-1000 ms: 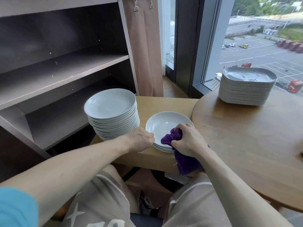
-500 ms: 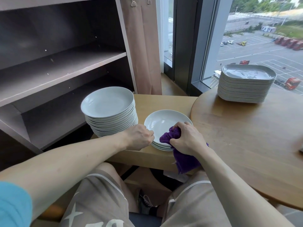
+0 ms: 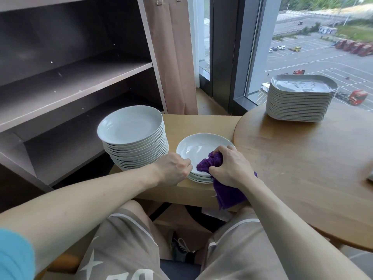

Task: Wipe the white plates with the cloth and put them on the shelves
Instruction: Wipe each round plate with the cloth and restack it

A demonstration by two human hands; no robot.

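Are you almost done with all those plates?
No, barely started. The shelves in view hold no plates yet. Right now the right hand holds the cloth on the top plate while the left hand holds its rim. Still left: that short pile and the tall pile beside it.
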